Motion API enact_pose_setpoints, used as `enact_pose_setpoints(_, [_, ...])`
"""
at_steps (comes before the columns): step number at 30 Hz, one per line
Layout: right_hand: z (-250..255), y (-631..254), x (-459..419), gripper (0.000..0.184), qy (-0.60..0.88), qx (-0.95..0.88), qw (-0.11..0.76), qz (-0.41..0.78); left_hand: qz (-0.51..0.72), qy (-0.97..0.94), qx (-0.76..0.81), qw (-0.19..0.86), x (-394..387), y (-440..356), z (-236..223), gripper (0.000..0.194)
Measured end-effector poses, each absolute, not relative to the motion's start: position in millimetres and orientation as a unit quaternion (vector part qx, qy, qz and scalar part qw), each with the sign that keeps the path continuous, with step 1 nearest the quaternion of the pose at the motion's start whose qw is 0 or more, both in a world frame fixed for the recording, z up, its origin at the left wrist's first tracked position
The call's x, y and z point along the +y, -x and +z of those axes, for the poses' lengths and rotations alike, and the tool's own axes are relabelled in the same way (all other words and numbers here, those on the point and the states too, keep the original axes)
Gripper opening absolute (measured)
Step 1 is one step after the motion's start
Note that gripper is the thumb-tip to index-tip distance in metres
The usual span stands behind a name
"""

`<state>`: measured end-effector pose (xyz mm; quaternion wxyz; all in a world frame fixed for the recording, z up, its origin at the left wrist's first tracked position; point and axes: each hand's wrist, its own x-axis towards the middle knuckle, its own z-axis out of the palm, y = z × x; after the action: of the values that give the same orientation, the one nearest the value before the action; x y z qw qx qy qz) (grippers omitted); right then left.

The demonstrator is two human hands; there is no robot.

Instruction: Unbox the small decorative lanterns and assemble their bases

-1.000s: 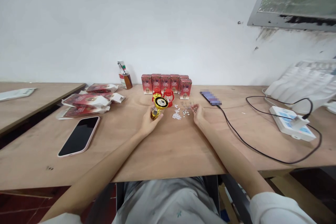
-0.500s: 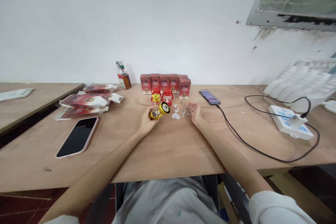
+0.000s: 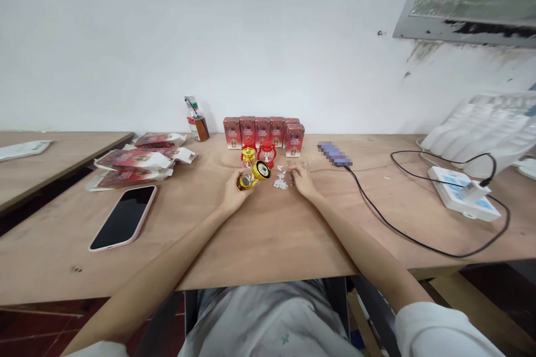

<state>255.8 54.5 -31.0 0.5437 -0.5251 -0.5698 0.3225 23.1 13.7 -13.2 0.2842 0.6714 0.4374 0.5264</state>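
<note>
Gold lantern (image 3: 253,175), tilted, gripped by the left hand (image 3: 237,191), its lower end partly hidden by the fingers. The right hand (image 3: 302,183), fingers curled, lies over small round pieces (image 3: 292,179), mostly covered; whether it pinches one is unclear.

The person wears a white top with short, loose sleeves, the right sleeve (image 3: 439,329) showing as a broad band of cloth with a turned or seamed edge and the left sleeve (image 3: 98,349) only as a strip at the bottom of the head view. Across the lap lies pale grey-white cloth (image 3: 268,321), softly creased, with a small teal mark (image 3: 285,339) shaped like a little cross or sprig near its lower middle; whether this cloth belongs to the top or is a separate garment cannot be told.
</note>
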Motion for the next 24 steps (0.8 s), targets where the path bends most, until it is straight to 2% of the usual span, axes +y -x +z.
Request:
enact_pose_setpoints(8, [-30.6,-259.7,51.2,0.019,0.530,-0.690,0.455,0.192,0.528,-0.670,0.432,0.293,12.9,-23.1,-13.2,0.044])
enact_pose_setpoints(14, [-29.9,-261.0,49.5,0.021,0.540,-0.783,0.305,0.043,0.530,-0.672,0.431,0.286,13.3,-22.9,-14.0,0.043])
enact_pose_setpoints(19, [-21.2,-257.8,42.6,0.030,0.569,-0.793,0.217,-0.025,0.534,-0.672,0.423,0.291,15.1,-22.2,-16.5,0.043])
enact_pose_setpoints(24, [-11.2,-252.8,32.8,0.035,0.594,-0.782,0.169,-0.086,0.535,-0.673,0.419,0.293,16.7,-21.6,-18.6,0.042])
